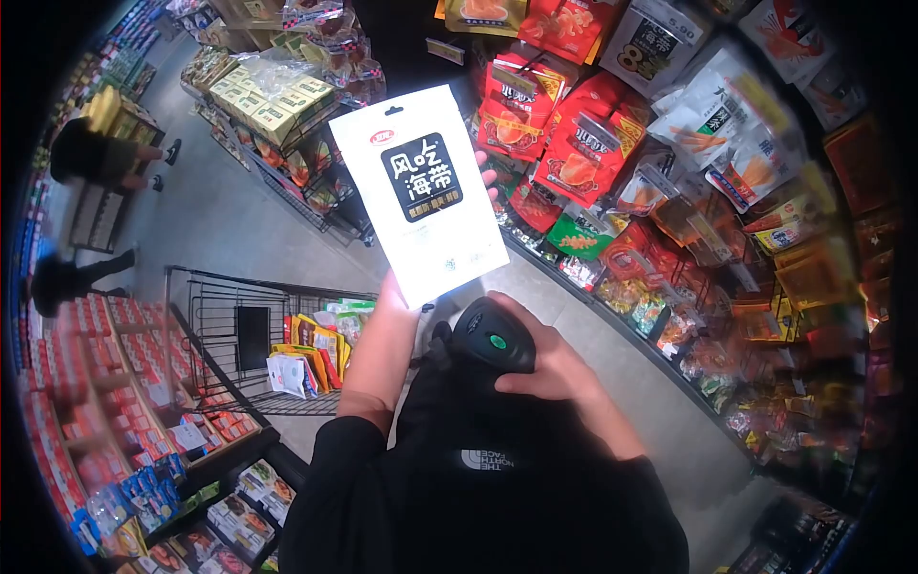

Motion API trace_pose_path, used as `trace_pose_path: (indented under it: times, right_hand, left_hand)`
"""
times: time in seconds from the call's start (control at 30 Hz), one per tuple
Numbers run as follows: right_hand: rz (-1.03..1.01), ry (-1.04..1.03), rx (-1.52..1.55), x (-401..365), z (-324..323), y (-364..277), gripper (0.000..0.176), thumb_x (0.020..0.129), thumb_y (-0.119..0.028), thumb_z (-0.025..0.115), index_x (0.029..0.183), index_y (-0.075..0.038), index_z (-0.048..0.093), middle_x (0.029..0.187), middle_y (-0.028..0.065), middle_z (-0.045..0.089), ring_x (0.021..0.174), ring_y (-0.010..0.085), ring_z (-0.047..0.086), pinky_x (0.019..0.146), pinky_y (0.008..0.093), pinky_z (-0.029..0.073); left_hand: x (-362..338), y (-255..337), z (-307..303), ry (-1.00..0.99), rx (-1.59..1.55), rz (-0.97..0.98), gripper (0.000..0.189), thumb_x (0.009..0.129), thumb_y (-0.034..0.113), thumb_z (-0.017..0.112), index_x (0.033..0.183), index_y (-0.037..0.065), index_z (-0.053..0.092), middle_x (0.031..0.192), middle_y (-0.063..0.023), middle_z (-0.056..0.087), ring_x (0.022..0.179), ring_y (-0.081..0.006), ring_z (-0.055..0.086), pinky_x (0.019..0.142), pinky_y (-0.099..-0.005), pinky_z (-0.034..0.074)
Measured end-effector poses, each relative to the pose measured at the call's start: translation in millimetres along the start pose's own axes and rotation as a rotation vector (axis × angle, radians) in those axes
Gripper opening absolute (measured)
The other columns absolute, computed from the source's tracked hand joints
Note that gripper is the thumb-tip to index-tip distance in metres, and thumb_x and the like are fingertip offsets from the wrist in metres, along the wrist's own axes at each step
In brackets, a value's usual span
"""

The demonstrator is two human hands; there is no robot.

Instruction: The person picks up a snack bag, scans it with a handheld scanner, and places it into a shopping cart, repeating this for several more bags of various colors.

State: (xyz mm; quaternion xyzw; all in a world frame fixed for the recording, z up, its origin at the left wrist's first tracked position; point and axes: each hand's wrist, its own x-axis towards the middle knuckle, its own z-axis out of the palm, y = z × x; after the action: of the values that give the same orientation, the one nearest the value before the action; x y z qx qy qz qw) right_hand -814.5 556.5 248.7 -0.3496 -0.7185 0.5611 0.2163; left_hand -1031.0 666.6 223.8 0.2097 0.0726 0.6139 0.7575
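Observation:
A white bag of kelp snack with a black label and a hang hole is held up in front of me, brightly lit. My left hand grips it from behind; fingertips curl past its right edge and the bag hides the palm. Below and to the right, my right hand is wrapped around a black handheld scanner with a green button on top. The scanner and the bag are apart, the scanner nearer my body.
A wire shopping cart stands at left, holding several colourful snack bags. Racks of hanging snack packets line the right side. A display of boxes stands ahead, and stacked red-and-white goods at far left. People are in the left aisle.

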Motion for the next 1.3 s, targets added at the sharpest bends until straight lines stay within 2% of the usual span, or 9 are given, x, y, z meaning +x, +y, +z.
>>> trace_pose_path:
  times: [0.57, 0.77, 0.83, 0.87, 0.9, 1.03, 1.13, 1.2, 1.3]
  right_hand:
    - [0.015, 0.117, 0.144, -27.0, -31.9, 15.3, 0.102, 0.068, -0.024, 0.086, 0.151, -0.008, 0.029, 0.139, 0.0185, 0.053, 0.131, 0.0317, 0.05, 0.108, 0.0379, 0.04]
    - [-0.024, 0.299, 0.343, -58.8, -68.2, 32.0, 0.085, 0.067, -0.028, 0.089, 0.138, -0.003, 0.05, 0.143, 0.0145, 0.05, 0.131, 0.0253, 0.05, 0.108, 0.0362, 0.039]
    - [-0.187, 0.266, 0.106, -63.4, -86.7, 40.1, 0.084, 0.067, -0.028, 0.089, 0.138, -0.004, 0.05, 0.151, 0.0154, 0.039, 0.135, 0.0282, 0.044, 0.11, 0.0372, 0.036]
    - [-0.117, 0.227, 0.207, -67.0, -94.1, 35.4, 0.082, 0.067, -0.027, 0.089, 0.137, -0.005, 0.051, 0.156, 0.0154, 0.028, 0.139, 0.0305, 0.038, 0.112, 0.0384, 0.034]
    - [-0.097, 0.162, 0.257, -69.2, -99.3, 36.8, 0.08, 0.067, -0.025, 0.089, 0.136, -0.005, 0.052, 0.158, 0.0152, 0.025, 0.139, 0.0319, 0.038, 0.112, 0.0391, 0.035]
    - [-0.221, 0.169, 0.289, -72.4, -114.0, 46.0, 0.081, 0.067, -0.019, 0.088, 0.136, -0.003, 0.05, 0.159, 0.0162, 0.017, 0.139, 0.034, 0.037, 0.114, 0.0407, 0.034]
    - [-0.116, 0.224, 0.051, -64.3, -125.8, 58.3, 0.077, 0.071, -0.025, 0.086, 0.135, 0.0, 0.05, 0.151, 0.0183, 0.036, 0.136, 0.0346, 0.041, 0.111, 0.0393, 0.036]
    - [-0.096, 0.251, 0.115, -58.4, -140.2, 52.7, 0.076, 0.072, -0.026, 0.084, 0.135, 0.0, 0.051, 0.146, 0.018, 0.042, 0.133, 0.0331, 0.044, 0.109, 0.0383, 0.037]
    - [-0.011, 0.331, 0.193, -48.4, -158.1, 47.6, 0.074, 0.072, -0.027, 0.083, 0.134, 0.001, 0.051, 0.135, 0.0158, 0.054, 0.123, 0.0289, 0.053, 0.103, 0.0365, 0.04]
  left_hand:
    - [16.0, -41.8, 12.2, 0.013, -0.2, -0.129, 0.082, 0.093, 0.063, 0.045, 0.153, 0.009, 0.028, 0.148, -0.0185, 0.042, 0.127, -0.0363, 0.051, 0.104, -0.047, 0.047]
    - [26.3, -85.1, -44.7, 0.129, -0.134, -0.074, 0.062, 0.095, 0.057, 0.047, 0.118, 0.001, 0.056, 0.092, -0.0125, 0.063, 0.082, -0.0246, 0.061, 0.075, -0.0384, 0.053]
    - [13.9, -101.4, -20.9, 0.369, 0.22, -0.087, 0.054, 0.096, 0.05, 0.051, 0.119, 0.001, 0.056, 0.091, -0.0104, 0.062, 0.08, -0.0215, 0.061, 0.073, -0.0366, 0.052]
    - [14.2, -112.8, -30.6, 0.335, 0.382, -0.043, 0.049, 0.095, 0.04, 0.058, 0.123, 0.001, 0.053, 0.095, -0.0074, 0.062, 0.083, -0.0198, 0.06, 0.077, -0.0341, 0.051]
    - [15.6, -121.2, -21.8, 0.347, 0.446, -0.031, 0.054, 0.091, 0.026, 0.067, 0.133, 0.0, 0.046, 0.11, -0.0063, 0.06, 0.095, -0.0177, 0.059, 0.086, -0.0322, 0.05]
    - [23.4, -151.3, 45.1, 0.374, 0.958, 0.188, 0.08, 0.081, 0.015, 0.077, 0.146, 0.001, 0.032, 0.131, -0.0119, 0.051, 0.115, -0.0186, 0.053, 0.099, -0.032, 0.044]
    - [31.1, -154.4, 58.0, 0.336, 1.083, 0.234, 0.076, 0.084, 0.016, 0.075, 0.146, 0.002, 0.032, 0.13, -0.011, 0.051, 0.116, -0.0177, 0.053, 0.101, -0.0328, 0.042]
    - [41.0, -143.3, 70.1, 0.294, 0.8, 0.07, 0.071, 0.087, 0.017, 0.072, 0.145, 0.002, 0.032, 0.129, -0.0103, 0.052, 0.116, -0.0173, 0.053, 0.101, -0.033, 0.042]
    - [69.5, -117.5, 58.3, 0.201, 0.782, -0.031, 0.057, 0.09, 0.018, 0.069, 0.138, 0.002, 0.042, 0.126, -0.0095, 0.057, 0.116, -0.017, 0.053, 0.1, -0.0322, 0.041]
